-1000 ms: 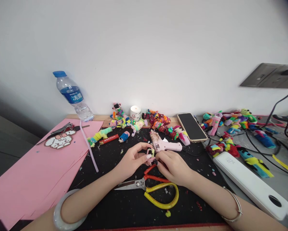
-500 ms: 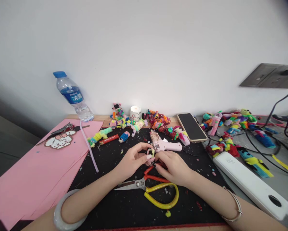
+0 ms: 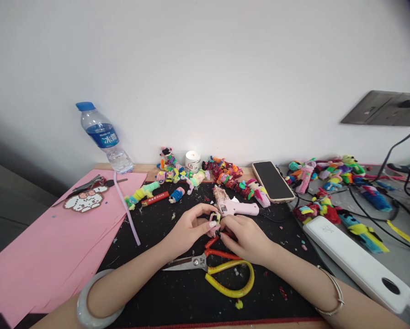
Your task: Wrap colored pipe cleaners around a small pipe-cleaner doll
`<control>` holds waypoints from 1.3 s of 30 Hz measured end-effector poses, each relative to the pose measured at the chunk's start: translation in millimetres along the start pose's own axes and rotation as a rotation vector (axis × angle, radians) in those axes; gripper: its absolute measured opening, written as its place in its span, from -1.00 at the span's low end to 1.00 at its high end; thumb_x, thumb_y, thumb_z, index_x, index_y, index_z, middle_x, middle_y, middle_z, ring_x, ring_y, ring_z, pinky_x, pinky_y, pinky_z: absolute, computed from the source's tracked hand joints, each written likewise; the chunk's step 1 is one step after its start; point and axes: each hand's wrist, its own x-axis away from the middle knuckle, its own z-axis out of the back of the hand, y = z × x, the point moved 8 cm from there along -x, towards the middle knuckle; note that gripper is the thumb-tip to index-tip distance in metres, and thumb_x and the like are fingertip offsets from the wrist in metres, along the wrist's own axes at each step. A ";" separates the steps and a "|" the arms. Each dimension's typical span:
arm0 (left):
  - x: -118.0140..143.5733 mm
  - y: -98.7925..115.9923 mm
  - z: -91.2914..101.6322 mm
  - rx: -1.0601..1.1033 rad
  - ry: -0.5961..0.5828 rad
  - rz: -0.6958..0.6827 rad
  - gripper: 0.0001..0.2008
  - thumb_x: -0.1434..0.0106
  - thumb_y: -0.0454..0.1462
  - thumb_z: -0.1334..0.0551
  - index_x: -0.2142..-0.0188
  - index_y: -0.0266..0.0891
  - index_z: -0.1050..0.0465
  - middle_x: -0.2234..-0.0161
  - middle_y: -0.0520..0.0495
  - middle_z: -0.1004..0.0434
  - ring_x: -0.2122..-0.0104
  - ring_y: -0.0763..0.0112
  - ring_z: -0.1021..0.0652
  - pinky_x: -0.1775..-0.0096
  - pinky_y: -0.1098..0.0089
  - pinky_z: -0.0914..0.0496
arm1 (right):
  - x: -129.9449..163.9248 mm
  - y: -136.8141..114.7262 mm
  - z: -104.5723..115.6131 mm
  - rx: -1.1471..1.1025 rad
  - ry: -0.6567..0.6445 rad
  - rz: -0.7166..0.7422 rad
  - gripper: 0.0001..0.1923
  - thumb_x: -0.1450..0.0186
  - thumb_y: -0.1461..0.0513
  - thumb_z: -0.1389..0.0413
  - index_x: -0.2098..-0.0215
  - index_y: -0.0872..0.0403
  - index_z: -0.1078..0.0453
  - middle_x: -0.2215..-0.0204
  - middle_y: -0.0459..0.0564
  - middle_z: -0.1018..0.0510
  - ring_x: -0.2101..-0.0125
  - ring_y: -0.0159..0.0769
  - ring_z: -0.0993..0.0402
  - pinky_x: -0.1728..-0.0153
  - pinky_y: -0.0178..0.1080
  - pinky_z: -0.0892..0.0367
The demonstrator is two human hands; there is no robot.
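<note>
Over the black mat, my left hand pinches a small fuzzy pink, yellow-green and black pipe-cleaner figure between thumb and fingers. My right hand meets it from the other side, its fingertips closed on the figure's lower edge; the fingers hide much of it. Just beneath the hands lie scissors with one yellow and one red handle. A pale pink glue gun rests right behind my right hand.
Colourful pipe-cleaner figures line the back. A phone and white power strip lie right, among black cables. Pink sheets cover the left side, with a water bottle leaning behind. Scraps dot the mat.
Almost nothing differs. Both hands stay in place around the small figure, with only a very slight shift of it between the fingers.
</note>
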 end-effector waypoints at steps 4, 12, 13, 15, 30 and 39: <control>-0.6 0.5 0.2 0.000 0.006 -0.002 -0.71 -0.15 -0.24 -0.25 0.13 -0.23 -0.33 0.25 -0.02 -0.37 0.40 0.49 -0.45 0.31 0.38 -0.39 | 0.3 0.3 0.0 -0.002 0.001 -0.004 -0.98 -0.26 0.29 0.03 0.35 0.07 -0.21 0.51 -0.10 -0.37 0.50 -0.34 -0.27 0.47 -0.34 -0.09; 0.9 -0.3 -0.4 0.007 -0.002 0.001 -0.71 -0.15 -0.24 -0.25 0.14 -0.24 -0.32 0.26 -0.03 -0.38 0.39 0.46 -0.46 0.30 0.36 -0.38 | -0.9 -0.2 2.6 -0.046 0.010 -0.011 -0.97 -0.24 0.30 0.02 0.33 0.08 -0.22 0.54 -0.12 -0.34 0.52 -0.36 -0.25 0.48 -0.34 -0.08; 0.9 -0.3 -0.6 0.006 -0.005 0.002 -0.71 -0.15 -0.24 -0.25 0.14 -0.24 -0.32 0.27 -0.03 -0.38 0.40 0.46 -0.46 0.30 0.36 -0.38 | -0.8 -0.4 3.0 -0.055 0.012 -0.011 -0.96 -0.23 0.31 0.02 0.32 0.08 -0.23 0.54 -0.12 -0.34 0.53 -0.36 -0.24 0.48 -0.35 -0.08; 0.9 -0.1 -1.2 0.003 -0.011 0.004 -0.71 -0.15 -0.24 -0.25 0.14 -0.24 -0.32 0.28 -0.02 -0.39 0.40 0.47 -0.45 0.30 0.36 -0.38 | -0.7 -0.6 3.5 -0.072 0.015 -0.012 -0.95 -0.23 0.31 0.02 0.32 0.09 -0.23 0.55 -0.12 -0.33 0.53 -0.36 -0.24 0.48 -0.35 -0.08; 2.2 2.0 -1.8 0.002 -0.015 0.007 -0.71 -0.15 -0.24 -0.25 0.14 -0.25 -0.32 0.31 -0.01 -0.39 0.40 0.45 -0.46 0.30 0.35 -0.38 | -0.2 -2.3 4.2 -0.108 0.022 0.010 -0.95 -0.20 0.32 0.02 0.33 0.09 -0.23 0.55 -0.12 -0.32 0.54 -0.36 -0.23 0.49 -0.34 -0.10; 2.0 3.5 -2.0 0.019 0.006 0.001 -0.71 -0.13 -0.22 -0.27 0.16 -0.23 -0.33 0.30 0.00 -0.38 0.39 0.45 -0.46 0.31 0.38 -0.37 | 0.1 -2.4 6.5 -0.112 0.053 0.018 -0.89 -0.18 0.31 0.01 0.29 0.09 -0.24 0.54 -0.12 -0.36 0.54 -0.36 -0.24 0.50 -0.34 -0.11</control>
